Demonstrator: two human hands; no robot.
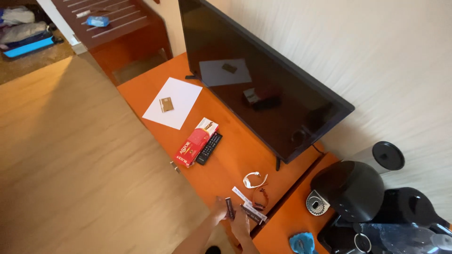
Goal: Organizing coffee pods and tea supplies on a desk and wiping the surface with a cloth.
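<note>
glossy orange wooden desk (235, 155), matt white paper (181, 101)

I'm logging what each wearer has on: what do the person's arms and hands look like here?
Both forearms are bare, with no sleeves in view. The left hand and right hand wear no gloves; the view is too small and blurred to tell rings or a watch.

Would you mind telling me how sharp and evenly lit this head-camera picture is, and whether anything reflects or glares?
Head view: the floor looks smeared by motion blur; the dark television screen mirrors the white paper and red box on the orange desk; both hands, left and right, are small and soft at the bottom edge; light is warm, without harsh glare.
</note>
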